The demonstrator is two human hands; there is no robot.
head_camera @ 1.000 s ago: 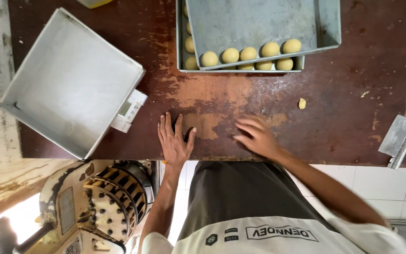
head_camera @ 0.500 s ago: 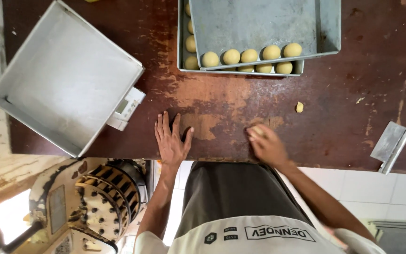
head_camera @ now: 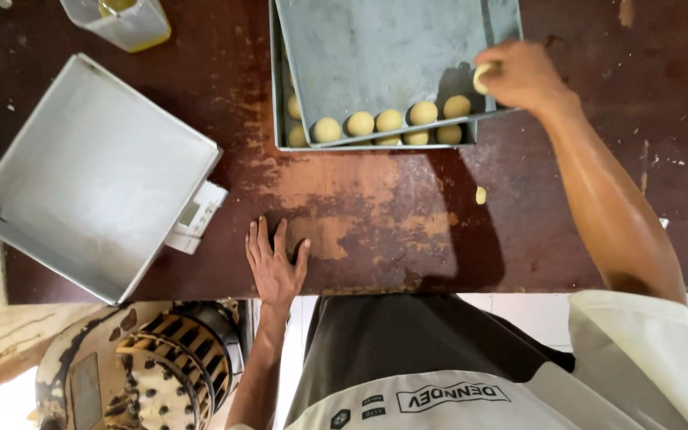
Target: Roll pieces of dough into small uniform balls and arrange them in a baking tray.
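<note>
Resting flat with fingers spread, the left hand [head_camera: 274,267] is pressed on the table's [head_camera: 376,215] near edge. A pale dough ball [head_camera: 482,77] is held by the curled right hand [head_camera: 523,76] over the upper metal tray [head_camera: 376,56], where dough balls [head_camera: 392,121] are lined along its near rim. An empty tray [head_camera: 89,175] sits at the left edge.

My left hand [head_camera: 274,267] lies flat, palm down, fingers extended and slightly spread, forearm running straight back toward my body. My right arm is extended forward and fully outstretched; my right hand [head_camera: 521,76] is curled, fingertips closed in a pinch.
</note>
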